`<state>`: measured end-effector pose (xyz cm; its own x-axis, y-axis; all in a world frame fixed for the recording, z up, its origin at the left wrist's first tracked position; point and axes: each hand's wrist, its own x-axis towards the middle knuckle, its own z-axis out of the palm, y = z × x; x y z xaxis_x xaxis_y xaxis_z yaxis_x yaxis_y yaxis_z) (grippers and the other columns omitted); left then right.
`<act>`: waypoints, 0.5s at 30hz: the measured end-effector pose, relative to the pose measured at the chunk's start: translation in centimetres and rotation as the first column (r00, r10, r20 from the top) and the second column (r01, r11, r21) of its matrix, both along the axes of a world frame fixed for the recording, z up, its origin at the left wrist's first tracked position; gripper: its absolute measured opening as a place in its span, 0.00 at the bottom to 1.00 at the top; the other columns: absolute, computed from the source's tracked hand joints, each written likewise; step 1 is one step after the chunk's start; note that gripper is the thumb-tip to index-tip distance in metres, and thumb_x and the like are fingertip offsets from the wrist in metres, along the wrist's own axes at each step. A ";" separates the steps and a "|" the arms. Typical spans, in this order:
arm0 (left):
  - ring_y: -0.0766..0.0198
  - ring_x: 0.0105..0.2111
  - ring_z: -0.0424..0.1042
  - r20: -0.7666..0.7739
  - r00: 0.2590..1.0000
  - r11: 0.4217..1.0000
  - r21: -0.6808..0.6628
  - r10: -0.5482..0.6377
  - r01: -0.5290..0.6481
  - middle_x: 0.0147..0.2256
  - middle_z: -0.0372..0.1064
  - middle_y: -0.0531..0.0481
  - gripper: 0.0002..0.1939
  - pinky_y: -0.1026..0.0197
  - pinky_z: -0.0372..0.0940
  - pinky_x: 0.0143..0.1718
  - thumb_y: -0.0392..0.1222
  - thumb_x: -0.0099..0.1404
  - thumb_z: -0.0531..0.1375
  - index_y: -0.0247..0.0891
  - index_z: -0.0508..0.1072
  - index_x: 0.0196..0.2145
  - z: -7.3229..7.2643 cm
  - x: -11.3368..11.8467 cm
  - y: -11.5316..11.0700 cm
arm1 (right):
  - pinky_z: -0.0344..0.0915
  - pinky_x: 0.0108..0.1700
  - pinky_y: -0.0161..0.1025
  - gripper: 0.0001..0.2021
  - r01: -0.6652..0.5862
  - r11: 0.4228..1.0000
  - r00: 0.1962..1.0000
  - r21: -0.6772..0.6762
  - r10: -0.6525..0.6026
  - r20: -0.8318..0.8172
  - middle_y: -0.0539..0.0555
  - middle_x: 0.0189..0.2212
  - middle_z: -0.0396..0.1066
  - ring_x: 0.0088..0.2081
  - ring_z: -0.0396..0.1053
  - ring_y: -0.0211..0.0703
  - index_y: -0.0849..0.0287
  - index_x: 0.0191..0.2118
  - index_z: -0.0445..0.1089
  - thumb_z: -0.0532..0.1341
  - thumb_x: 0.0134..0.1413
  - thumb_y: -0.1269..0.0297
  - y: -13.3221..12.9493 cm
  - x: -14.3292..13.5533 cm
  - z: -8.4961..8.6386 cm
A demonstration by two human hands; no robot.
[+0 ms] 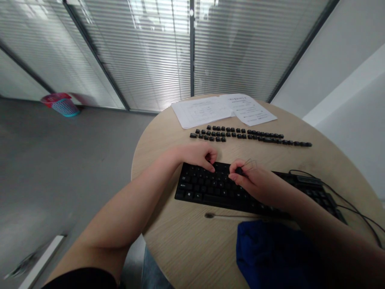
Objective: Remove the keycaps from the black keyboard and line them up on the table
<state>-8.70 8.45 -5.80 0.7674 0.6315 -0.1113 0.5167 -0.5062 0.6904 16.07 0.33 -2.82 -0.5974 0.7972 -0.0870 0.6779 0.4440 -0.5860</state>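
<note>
Two bare hands showed on my remote feed, both over the black keyboard [201, 186], which lay beneath the fingers on the round table [168, 237]. Leftmost, on the floor well apart from the left fingers, I logged a basket [66, 106]. Left hand [200, 155]: fingers curled, thumb tip at the keyboard's far edge; I could not tell whether they gripped anything. Beyond those fingers lay loose keycaps [234, 135] in uneven rows running rightward, with printed sheets [204, 110] farther out. Right hand [248, 176]: thumb and fingers pinched on a small dark piece [239, 170], thin wires [252, 161] looping out beside them. On the wearer's side of these fingers lay a thin-handled tool [209, 215], then a blue cloth [261, 241]. Well right of the fingers, cables [359, 212] curved away.
</note>
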 end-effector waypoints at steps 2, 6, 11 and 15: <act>0.65 0.26 0.65 0.008 1.000 1.000 0.005 -0.007 0.007 0.24 0.69 0.55 0.09 0.59 0.54 0.29 0.45 0.56 0.69 0.39 0.75 0.29 0.0 0.0 0.0 | 0.56 0.36 0.41 0.10 0.001 1.000 1.000 0.015 -0.001 -0.001 0.50 0.27 0.69 0.30 0.65 0.44 0.54 0.38 0.68 0.56 0.69 0.56 -0.1 -0.1 0.0; 0.65 0.26 0.65 0.027 1.000 1.000 -0.007 -0.014 0.014 0.24 0.70 0.55 0.09 0.59 0.55 0.29 0.45 0.55 0.69 0.39 0.74 0.28 -0.1 0.1 0.0 | 0.57 0.38 0.41 0.09 0.001 1.000 1.000 0.029 -0.001 -0.006 0.51 0.29 0.70 0.32 0.67 0.45 0.55 0.38 0.67 0.55 0.69 0.57 0.1 -0.2 -0.4; 0.66 0.25 0.64 0.010 1.000 1.000 0.010 -0.023 0.023 0.24 0.69 0.55 0.10 0.60 0.55 0.29 0.46 0.56 0.68 0.38 0.75 0.28 -0.1 0.1 0.0 | 0.57 0.37 0.40 0.08 -0.017 0.998 1.000 0.053 0.016 0.011 0.51 0.27 0.69 0.31 0.67 0.45 0.55 0.38 0.68 0.56 0.68 0.59 0.2 -0.2 -1.0; 0.66 0.26 0.65 0.004 0.999 0.999 -0.002 -0.034 0.034 0.25 0.70 0.54 0.11 0.60 0.55 0.29 0.47 0.55 0.68 0.37 0.75 0.30 -0.2 0.1 0.1 | 0.54 0.34 0.39 0.08 -0.043 0.997 0.999 0.069 0.041 0.036 0.49 0.25 0.68 0.28 0.66 0.43 0.55 0.38 0.68 0.56 0.69 0.60 -0.1 -0.2 -1.0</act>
<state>-8.64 8.57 -5.97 0.7886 0.6051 -0.1099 0.4970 -0.5218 0.6934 15.83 0.23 -3.85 -0.6282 0.7763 -0.0530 0.6769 0.5117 -0.5291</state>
